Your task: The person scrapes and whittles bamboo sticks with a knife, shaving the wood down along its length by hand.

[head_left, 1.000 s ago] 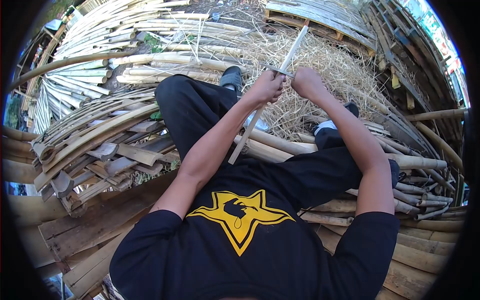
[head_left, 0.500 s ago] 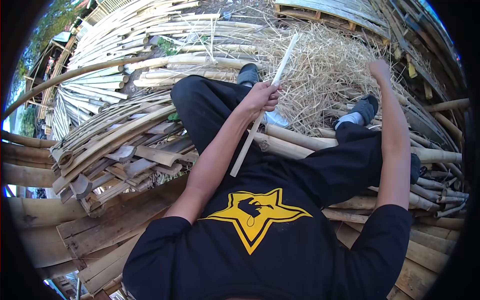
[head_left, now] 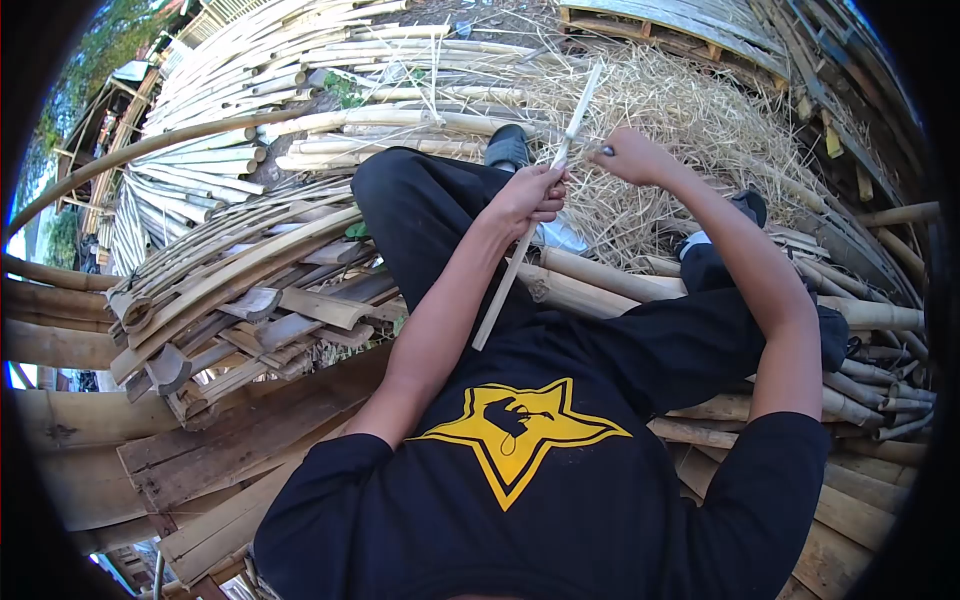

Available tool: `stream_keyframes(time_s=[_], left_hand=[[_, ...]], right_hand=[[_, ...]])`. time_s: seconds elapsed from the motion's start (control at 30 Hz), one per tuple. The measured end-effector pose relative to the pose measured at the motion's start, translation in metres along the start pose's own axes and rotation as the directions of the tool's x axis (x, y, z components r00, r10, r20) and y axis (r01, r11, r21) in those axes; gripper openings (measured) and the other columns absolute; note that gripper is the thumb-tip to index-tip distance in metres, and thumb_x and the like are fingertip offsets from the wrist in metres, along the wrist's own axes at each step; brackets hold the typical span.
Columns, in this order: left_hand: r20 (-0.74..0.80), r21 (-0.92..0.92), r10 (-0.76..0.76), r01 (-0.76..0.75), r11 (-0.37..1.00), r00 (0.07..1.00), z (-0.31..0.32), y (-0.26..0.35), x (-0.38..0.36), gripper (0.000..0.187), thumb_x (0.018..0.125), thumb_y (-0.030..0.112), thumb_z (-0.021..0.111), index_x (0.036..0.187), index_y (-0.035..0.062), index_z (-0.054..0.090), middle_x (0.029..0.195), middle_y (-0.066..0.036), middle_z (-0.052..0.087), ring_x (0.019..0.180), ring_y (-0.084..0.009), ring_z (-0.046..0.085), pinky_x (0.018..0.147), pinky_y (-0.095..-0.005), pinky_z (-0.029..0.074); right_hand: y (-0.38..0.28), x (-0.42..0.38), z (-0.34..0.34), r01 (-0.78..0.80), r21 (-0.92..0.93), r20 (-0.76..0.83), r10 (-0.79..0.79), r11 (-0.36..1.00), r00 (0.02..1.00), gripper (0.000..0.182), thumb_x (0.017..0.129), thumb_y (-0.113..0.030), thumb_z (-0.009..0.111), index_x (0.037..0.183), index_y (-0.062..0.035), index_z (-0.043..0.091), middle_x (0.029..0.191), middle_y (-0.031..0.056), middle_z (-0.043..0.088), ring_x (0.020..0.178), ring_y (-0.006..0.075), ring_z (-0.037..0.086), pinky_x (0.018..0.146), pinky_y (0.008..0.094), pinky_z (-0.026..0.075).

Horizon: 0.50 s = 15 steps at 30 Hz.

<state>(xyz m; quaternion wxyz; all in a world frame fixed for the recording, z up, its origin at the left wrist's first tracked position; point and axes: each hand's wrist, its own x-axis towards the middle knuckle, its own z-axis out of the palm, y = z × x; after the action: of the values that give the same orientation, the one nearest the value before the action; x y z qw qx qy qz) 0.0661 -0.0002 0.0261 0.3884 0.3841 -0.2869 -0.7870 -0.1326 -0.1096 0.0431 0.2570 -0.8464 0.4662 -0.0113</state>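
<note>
My left hand [head_left: 530, 197] is closed around the middle of a pale bamboo strip [head_left: 497, 303]. The strip slants from near my lap up to its far tip over the straw. Just right of its upper part, my right hand [head_left: 636, 157] is closed on a small tool with a dark rounded end [head_left: 607, 150]. Most of that tool is hidden in my fingers, and I cannot tell its kind. Both hands are above the ground between my bent legs.
Straw-like shavings [head_left: 690, 110] cover the ground ahead. Split bamboo pieces [head_left: 240, 265] are stacked on my left, with long bamboo poles [head_left: 330, 125] beyond. A wooden pallet [head_left: 690, 35] lies at the back right. Thick bamboo [head_left: 590, 270] lies in front of my lap.
My right hand has swung left and inward from the far right to beside the bamboo strip, bringing the dark-ended tool into sight. My left hand keeps its grip on the strip, nearly still.
</note>
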Motion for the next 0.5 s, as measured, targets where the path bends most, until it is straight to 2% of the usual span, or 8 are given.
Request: stream_keyframes(time_s=[0.03,0.1,0.17,0.23,0.3,0.37,0.43,0.5], left_hand=[[0.001,-0.006,0.009,-0.009,1.0,1.0,0.0,0.0,0.001,0.019,0.1,0.024,0.044,0.088,0.0089,0.047,0.06,0.005,0.036,0.04,-0.0025,0.027,0.033,-0.0184,0.02],[-0.099,0.181,0.02,-0.002,0.984,0.995,0.005,-0.003,0.0,0.022,0.097,0.026,0.05,0.083,0.0105,0.045,0.058,0.007,0.031,0.04,-0.0015,0.025,0.033,-0.0187,0.019],[-0.131,0.197,0.055,-0.028,0.98,0.99,0.007,-0.004,0.001,0.027,0.094,0.027,0.057,0.078,0.0109,0.043,0.056,0.008,0.032,0.04,-0.0009,0.026,0.034,-0.0191,0.019],[-0.156,0.35,0.089,-0.029,0.936,0.984,0.008,-0.006,0.003,0.029,0.093,0.025,0.059,0.074,0.0111,0.042,0.057,0.007,0.037,0.041,-0.0006,0.028,0.034,-0.0195,0.019],[-0.177,0.334,0.089,-0.025,0.942,0.98,0.01,-0.007,0.004,0.026,0.092,0.024,0.06,0.077,0.0076,0.048,0.059,0.006,0.041,0.041,-0.0011,0.029,0.035,-0.0203,0.02],[-0.19,0.27,0.103,-0.049,0.962,0.976,0.012,-0.009,0.005,0.021,0.093,0.023,0.058,0.088,0.0032,0.054,0.061,0.005,0.041,0.042,-0.0016,0.027,0.036,-0.0209,0.022],[-0.159,0.26,0.105,-0.061,0.964,0.982,0.006,-0.014,0.009,0.021,0.094,0.023,0.056,0.093,0.0021,0.055,0.062,0.005,0.042,0.042,-0.0019,0.027,0.037,-0.021,0.022],[-0.127,0.252,0.105,-0.07,0.965,0.986,0.01,-0.012,0.006,0.022,0.095,0.023,0.054,0.099,0.0009,0.055,0.063,0.004,0.042,0.043,-0.0022,0.027,0.037,-0.0212,0.022]], right_hand=[[-0.005,-0.007,0.006,0.044,-0.071,-0.051,-0.048,0.996,0.998,0.055,0.084,-0.043,0.06,0.072,0.0104,0.06,0.067,0.0234,0.062,0.064,0.0354,0.065,0.064,0.043,0.052],[-0.017,-0.018,0.012,0.093,-0.156,-0.087,-0.107,0.983,0.99,0.054,0.082,-0.043,0.061,0.075,0.0104,0.062,0.07,0.0259,0.063,0.071,0.0381,0.065,0.069,0.0433,0.052],[-0.026,-0.024,0.011,0.013,-0.096,-0.011,-0.014,0.995,1.0,0.051,0.077,-0.041,0.063,0.075,0.0092,0.064,0.073,0.0293,0.062,0.076,0.0404,0.064,0.071,0.0441,0.051],[-0.025,-0.025,0.015,-0.044,-0.089,-0.001,0.044,0.995,0.999,0.048,0.075,-0.04,0.064,0.074,0.0089,0.064,0.072,0.0288,0.062,0.074,0.0393,0.065,0.069,0.0437,0.052],[-0.022,-0.026,0.017,-0.168,0.042,0.089,0.164,0.985,0.983,0.044,0.073,-0.035,0.063,0.074,0.0094,0.064,0.074,0.0291,0.063,0.073,0.0393,0.065,0.069,0.0437,0.052],[-0.013,-0.022,0.027,-0.185,0.014,0.06,0.184,0.983,0.981,0.04,0.071,-0.031,0.062,0.075,0.0092,0.065,0.074,0.0284,0.063,0.073,0.0393,0.066,0.069,0.0439,0.052],[-0.014,-0.024,0.033,-0.165,-0.089,-0.064,0.16,0.982,0.985,0.039,0.071,-0.028,0.06,0.076,0.0094,0.065,0.074,0.0284,0.063,0.073,0.04,0.065,0.07,0.0443,0.052],[-0.027,-0.031,0.029,-0.165,-0.088,-0.081,0.158,0.982,0.984,0.038,0.071,-0.027,0.059,0.075,0.0096,0.064,0.075,0.0285,0.063,0.074,0.0404,0.065,0.07,0.0449,0.052]])
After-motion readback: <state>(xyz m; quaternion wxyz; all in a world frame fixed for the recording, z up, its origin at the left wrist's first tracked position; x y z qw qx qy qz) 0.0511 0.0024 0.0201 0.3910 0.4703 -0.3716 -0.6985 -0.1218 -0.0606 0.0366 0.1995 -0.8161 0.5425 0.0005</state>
